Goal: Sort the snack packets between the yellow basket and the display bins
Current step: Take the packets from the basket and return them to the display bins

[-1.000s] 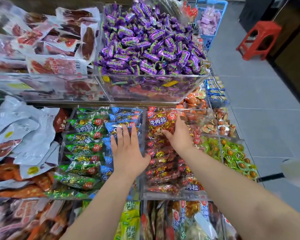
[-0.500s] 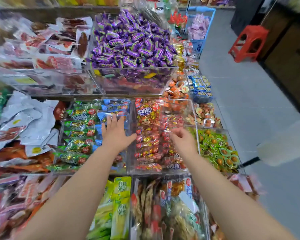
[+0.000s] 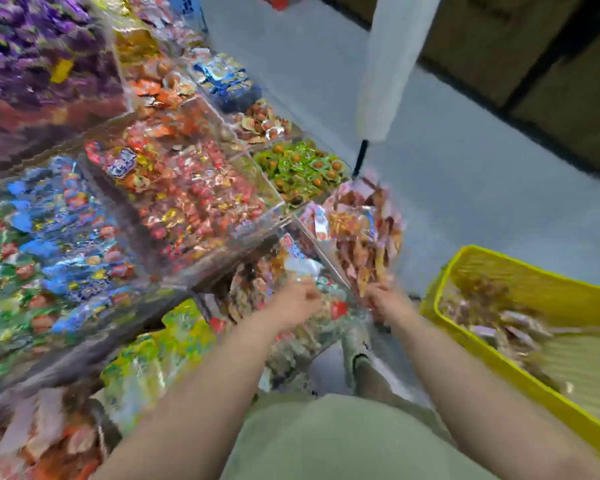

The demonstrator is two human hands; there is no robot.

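sorting still under way, basket part full

your right hand (image 3: 383, 301) is at the lower edge of the crinkly brown-and-pink packets in the clear corner bin (image 3: 361, 233), but motion blur hides the fingers, so you cannot tell whether it is pinching a packet or only touching the heap. your left hand (image 3: 297, 303) sits just beside it over the clear plastic bin of mixed red-and-white packets (image 3: 284, 271), fingers curled, and whether it holds anything is also lost to blur.

to your right, the yellow slatted plastic basket (image 3: 499, 268) sits on the grey floor (image 3: 447, 168), near the right hand, with glossy brown and pale packets (image 3: 499, 313) heaped at one end and bare ribbed bottom showing at the other. so, by the look of it, some packets are left to move and the job is not finished.

further out, the transparent hard-walled bins each hold one kind: shiny red-and-gold wrappers (image 3: 194, 199), green wrappers with orange rounds (image 3: 298, 168), blue-and-green foil packets (image 3: 49, 244), purple twist-wrapped sweets (image 3: 32, 46). all look thin, slippery and crackly, likely to slide off a heap.
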